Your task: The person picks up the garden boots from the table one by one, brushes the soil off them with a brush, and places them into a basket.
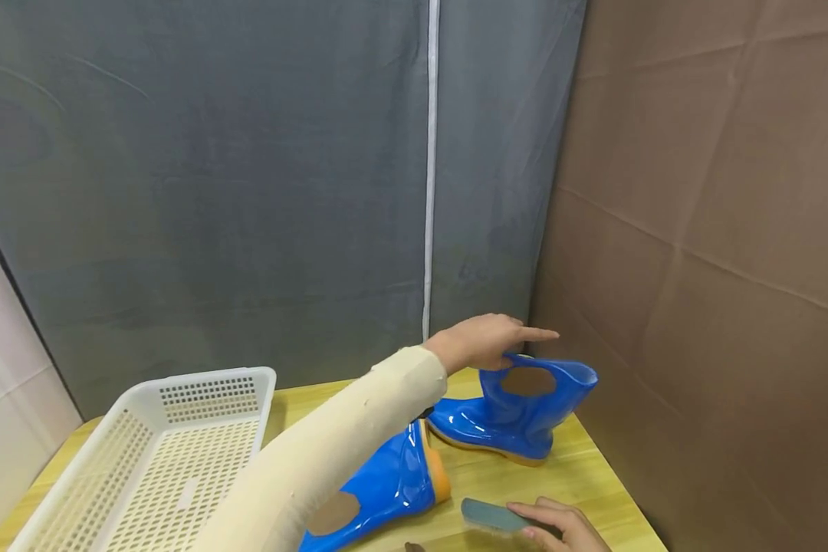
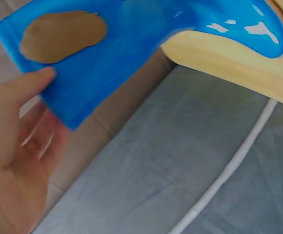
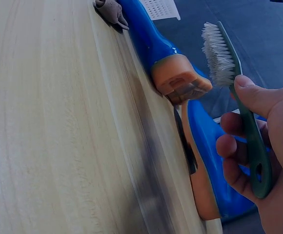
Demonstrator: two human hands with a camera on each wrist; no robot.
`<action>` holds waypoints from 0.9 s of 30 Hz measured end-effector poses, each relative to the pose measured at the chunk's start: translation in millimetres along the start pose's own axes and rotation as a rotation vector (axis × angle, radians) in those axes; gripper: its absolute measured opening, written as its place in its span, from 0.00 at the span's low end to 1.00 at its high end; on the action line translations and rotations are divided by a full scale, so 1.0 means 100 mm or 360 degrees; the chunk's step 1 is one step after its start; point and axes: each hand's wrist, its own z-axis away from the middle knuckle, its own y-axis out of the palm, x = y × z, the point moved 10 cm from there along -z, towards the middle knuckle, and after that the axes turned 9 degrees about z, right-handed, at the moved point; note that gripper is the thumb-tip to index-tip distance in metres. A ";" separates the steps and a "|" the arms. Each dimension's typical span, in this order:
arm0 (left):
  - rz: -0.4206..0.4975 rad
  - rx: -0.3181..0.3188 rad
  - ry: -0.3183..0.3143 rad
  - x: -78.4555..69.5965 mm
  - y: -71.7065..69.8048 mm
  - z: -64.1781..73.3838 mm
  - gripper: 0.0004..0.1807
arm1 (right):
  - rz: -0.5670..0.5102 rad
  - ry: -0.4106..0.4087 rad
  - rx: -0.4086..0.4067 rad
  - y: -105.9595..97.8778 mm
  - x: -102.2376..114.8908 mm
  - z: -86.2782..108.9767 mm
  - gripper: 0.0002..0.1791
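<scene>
My left hand pinches the top edge of a blue rain boot; this boot stands on its tan sole, its shaft leaning right. In the left wrist view the thumb lies on the outside of the shaft, near a brown patch; the other fingers are partly hidden behind the rim. My right hand grips a green scrub brush by its handle, white bristles facing away from the palm, apart from the boots. A second blue boot lies on its side, partly behind the left sleeve, also with a brown patch.
A white perforated plastic basket stands at the left of the wooden table. A brownish cloth lies beside the fallen boot. A grey curtain hangs behind the table and a brown one at the right.
</scene>
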 end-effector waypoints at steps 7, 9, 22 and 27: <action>-0.0180 -0.0118 0.0034 0.14 0.09 0.06 0.41 | 0.0000 -0.0023 -0.0002 0.01 0.00 0.01 0.19; -0.0349 -0.0157 0.0092 0.14 0.09 0.07 0.42 | 0.0008 -0.0067 -0.0027 0.01 0.01 0.02 0.19; -0.0969 -0.0064 0.0538 0.05 0.32 0.22 0.46 | 0.0070 -0.0160 -0.0061 0.01 0.04 0.03 0.20; -0.0967 -0.0097 0.0664 -0.02 0.33 0.26 0.46 | 0.0104 -0.0182 -0.0078 0.00 0.04 0.04 0.20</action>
